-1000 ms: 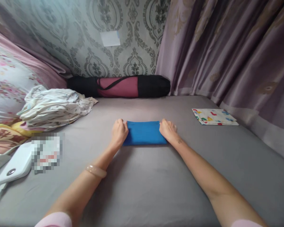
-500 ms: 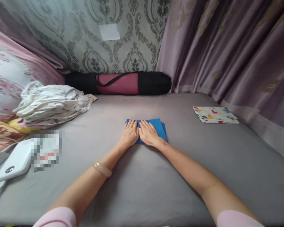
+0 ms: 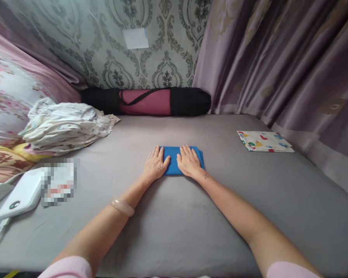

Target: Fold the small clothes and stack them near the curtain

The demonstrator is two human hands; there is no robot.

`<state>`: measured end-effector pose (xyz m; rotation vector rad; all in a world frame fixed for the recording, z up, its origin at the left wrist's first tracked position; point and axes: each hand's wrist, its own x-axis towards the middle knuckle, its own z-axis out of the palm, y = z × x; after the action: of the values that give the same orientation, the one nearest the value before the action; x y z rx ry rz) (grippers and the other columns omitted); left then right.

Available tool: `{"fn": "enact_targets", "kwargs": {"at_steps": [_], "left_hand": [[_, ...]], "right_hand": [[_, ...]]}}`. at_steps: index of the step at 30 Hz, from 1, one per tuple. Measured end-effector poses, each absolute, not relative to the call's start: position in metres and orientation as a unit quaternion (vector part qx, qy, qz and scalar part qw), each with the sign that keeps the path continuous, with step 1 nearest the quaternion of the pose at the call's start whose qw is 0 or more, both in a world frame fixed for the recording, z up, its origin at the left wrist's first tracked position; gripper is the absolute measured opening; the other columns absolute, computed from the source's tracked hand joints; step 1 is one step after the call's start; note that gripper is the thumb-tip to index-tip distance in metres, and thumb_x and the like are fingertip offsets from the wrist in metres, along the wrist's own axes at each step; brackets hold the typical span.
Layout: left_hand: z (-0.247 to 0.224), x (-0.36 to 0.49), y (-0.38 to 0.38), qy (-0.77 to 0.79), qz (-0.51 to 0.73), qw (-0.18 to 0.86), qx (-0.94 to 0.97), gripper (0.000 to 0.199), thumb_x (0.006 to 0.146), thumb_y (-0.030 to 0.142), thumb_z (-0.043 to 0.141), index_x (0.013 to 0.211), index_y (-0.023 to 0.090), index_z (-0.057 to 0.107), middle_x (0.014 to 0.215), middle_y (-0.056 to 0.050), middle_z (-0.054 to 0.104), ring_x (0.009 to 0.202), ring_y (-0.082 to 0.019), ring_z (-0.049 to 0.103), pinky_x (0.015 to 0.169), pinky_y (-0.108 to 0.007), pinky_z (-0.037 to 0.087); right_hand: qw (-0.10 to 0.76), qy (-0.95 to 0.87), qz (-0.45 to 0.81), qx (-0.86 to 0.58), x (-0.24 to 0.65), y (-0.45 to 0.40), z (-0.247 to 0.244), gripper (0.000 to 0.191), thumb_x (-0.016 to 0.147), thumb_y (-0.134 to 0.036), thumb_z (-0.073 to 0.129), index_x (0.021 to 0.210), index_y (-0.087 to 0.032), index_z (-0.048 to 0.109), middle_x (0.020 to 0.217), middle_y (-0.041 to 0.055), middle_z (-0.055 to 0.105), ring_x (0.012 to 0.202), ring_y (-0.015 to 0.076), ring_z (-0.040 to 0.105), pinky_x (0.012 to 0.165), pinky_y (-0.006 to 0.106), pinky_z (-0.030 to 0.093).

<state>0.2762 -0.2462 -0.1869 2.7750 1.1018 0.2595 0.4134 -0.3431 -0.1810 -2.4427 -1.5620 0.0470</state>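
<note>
A folded blue cloth (image 3: pixel 173 160) lies flat on the grey sheet in front of me, its layers slightly offset at the right edge. My left hand (image 3: pixel 156 163) rests palm down at its left end, fingers stretched out and the thumb on the cloth. Palm down as well, my right hand (image 3: pixel 188 160) lies on the right part, its fingers pointing away from me. A strip of blue shows between the two hands. Neither hand grips anything. The cloth's left edge is hidden under my left hand.
On the right lies a folded white cloth with coloured shapes (image 3: pixel 265 141). A black and maroon long bag (image 3: pixel 145 102) lies along the wall. To the left are a crumpled pale cloth (image 3: pixel 66 125), a white power bank (image 3: pixel 21 193), cables and a blurred-out item (image 3: pixel 59 181).
My hands have spread apart across the blue cloth, the left one to the left and the right one to the right. More of the cloth's middle shows. The view has shifted slightly.
</note>
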Motion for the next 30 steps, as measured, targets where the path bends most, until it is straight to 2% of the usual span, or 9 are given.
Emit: {"fn": "enact_targets", "kwargs": {"at_steps": [5,9,13,17,24,27,30], "left_hand": [[-0.19,0.272,-0.243,0.361,0.102,0.095,0.922,0.067,0.097,0.052,0.029,0.147,0.008,0.034,0.154,-0.02,0.029,0.144,-0.03,0.025,0.116,-0.046,0.023],[-0.195,0.27,-0.234,0.339,0.116,0.118,0.926,0.063,0.097,0.049,0.03,0.145,0.009,0.036,0.154,-0.02,0.029,0.144,-0.031,0.024,0.116,-0.048,0.023],[-0.199,0.262,-0.223,0.328,0.138,0.162,0.921,0.055,0.098,0.041,0.028,0.141,0.009,0.042,0.153,-0.017,0.034,0.143,-0.025,0.029,0.117,-0.042,0.026],[-0.199,0.25,-0.22,0.345,0.176,0.183,0.904,0.052,0.098,0.037,0.027,0.137,0.009,0.046,0.15,-0.016,0.039,0.141,-0.023,0.033,0.117,-0.04,0.028],[-0.199,0.241,-0.223,0.363,0.223,0.218,0.878,0.048,0.098,0.034,0.028,0.133,0.01,0.049,0.144,-0.015,0.048,0.137,-0.021,0.04,0.116,-0.038,0.03],[-0.198,0.242,-0.224,0.369,0.263,0.238,0.859,0.043,0.097,0.032,0.028,0.128,0.013,0.052,0.136,-0.014,0.055,0.13,-0.02,0.048,0.113,-0.038,0.035],[-0.195,0.243,-0.225,0.382,0.287,0.261,0.839,0.041,0.097,0.03,0.028,0.124,0.013,0.054,0.13,-0.014,0.059,0.124,-0.02,0.053,0.109,-0.037,0.04]], "right_hand": [[0.107,-0.486,0.007,-0.868,0.432,-0.355,-0.182,0.06,0.097,-0.034,0.023,0.148,-0.003,0.032,0.155,0.016,0.029,0.144,0.027,0.024,0.117,0.042,0.018],[0.085,-0.474,0.045,-0.875,0.455,-0.373,-0.177,0.061,0.098,-0.034,0.02,0.149,-0.003,0.029,0.155,0.0152,0.029,0.143,0.0255,0.025,0.117,0.04,0.02],[0.089,-0.484,0.007,-0.87,0.457,-0.382,-0.165,0.06,0.098,-0.034,0.02,0.148,-0.003,0.031,0.156,0.0154,0.028,0.145,0.0262,0.021,0.118,0.043,0.015],[0.123,-0.567,-0.03,-0.814,0.444,-0.378,-0.163,0.06,0.099,-0.038,0.016,0.15,-0.009,0.029,0.159,0.0102,0.022,0.147,0.0222,0.014,0.119,0.041,0.012],[0.079,-0.587,0.031,-0.805,0.447,-0.373,-0.187,0.06,0.099,-0.039,0.02,0.149,-0.009,0.032,0.158,0.0107,0.024,0.146,0.0251,0.018,0.118,0.042,0.017],[0.057,-0.589,0.036,-0.805,0.448,-0.373,-0.179,0.059,0.099,-0.038,0.021,0.149,-0.009,0.033,0.158,0.0115,0.024,0.145,0.0268,0.02,0.117,0.045,0.018],[0.042,-0.58,0.02,-0.813,0.434,-0.364,-0.164,0.058,0.098,-0.036,0.022,0.145,-0.007,0.041,0.154,0.0156,0.032,0.143,0.03,0.026,0.116,0.051,0.016]]}}
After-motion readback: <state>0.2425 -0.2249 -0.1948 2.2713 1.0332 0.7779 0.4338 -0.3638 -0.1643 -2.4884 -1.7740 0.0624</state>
